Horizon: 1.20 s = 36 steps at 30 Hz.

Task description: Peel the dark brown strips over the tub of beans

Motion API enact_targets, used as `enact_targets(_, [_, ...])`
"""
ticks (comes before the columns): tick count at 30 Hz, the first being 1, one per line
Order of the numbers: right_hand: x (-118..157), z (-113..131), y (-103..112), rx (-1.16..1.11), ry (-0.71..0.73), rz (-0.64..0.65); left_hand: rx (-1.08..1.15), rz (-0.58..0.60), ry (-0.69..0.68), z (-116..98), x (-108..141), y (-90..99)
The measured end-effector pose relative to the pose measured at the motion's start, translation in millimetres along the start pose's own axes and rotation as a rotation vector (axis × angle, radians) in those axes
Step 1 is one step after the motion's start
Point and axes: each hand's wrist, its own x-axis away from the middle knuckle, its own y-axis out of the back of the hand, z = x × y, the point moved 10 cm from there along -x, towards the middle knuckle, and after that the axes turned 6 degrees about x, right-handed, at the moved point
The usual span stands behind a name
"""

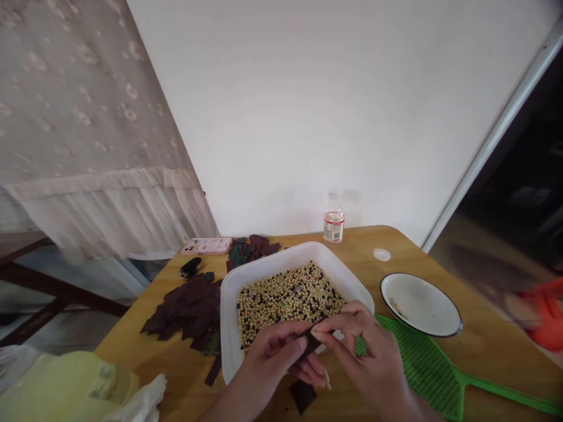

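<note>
My left hand (272, 363) and my right hand (365, 357) meet above the near edge of a white plastic tray (229, 316), and both pinch a thin dark brown strip (310, 341). The tray is filled with pale beans mixed with dark seeds (290, 299). Below my hands, a loose dark brown piece (302, 395) lies on the wooden table (396, 240). Left of the tray lies a heap of similar cut pieces (189, 308). A further pile of dark brown and green pieces (250, 251) sits behind it.
A white enamel bowl (420, 305) with a black rim and a green fly swatter (422, 363) lie to the right. Farther back stand a plastic bottle (333, 225) and a white cap (382, 254). A pink card (206, 246), a black clip (190, 267) and a yellow bag (65, 384) lie left.
</note>
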Motion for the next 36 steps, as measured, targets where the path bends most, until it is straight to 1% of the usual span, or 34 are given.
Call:
enact_targets(4, [0,-3,3,0.049,-0.039,-0.045,-0.027,0.005,0.011,0,-1,-0.1])
enact_targets(9, [0,3,1,0.038,0.008,-0.006,-0.041,0.014,0.016,1,0,-2.2])
enact_targets(13, [-2,1,5,0.077,-0.012,-0.045,-0.035,0.023,0.008,0,1,-4.0])
enact_targets(18, [-2,8,0,0.004,0.030,-0.006,-0.027,-0.006,0.009,-2,0,-2.3])
enact_targets(22, [-3,9,10,0.021,0.025,-0.063,-0.026,-0.005,-0.007,-3,0,-1.6])
enact_targets(24, [-4,12,12,0.022,0.052,-0.069,-0.021,-0.009,-0.007,-2,0,-0.2])
enact_targets(28, [-5,19,10,0.050,0.123,-0.031,0.019,-0.029,-0.003,1,0,3.7])
enact_targets(31, [-6,17,12,0.099,0.117,-0.045,0.022,-0.019,-0.022,0,0,3.7])
enact_targets(34, [-6,16,13,0.106,0.125,-0.049,0.021,-0.009,-0.014,1,0,3.0])
enact_targets(36, [-2,21,12,0.108,0.181,-0.041,0.024,-0.028,-0.003,2,0,5.1])
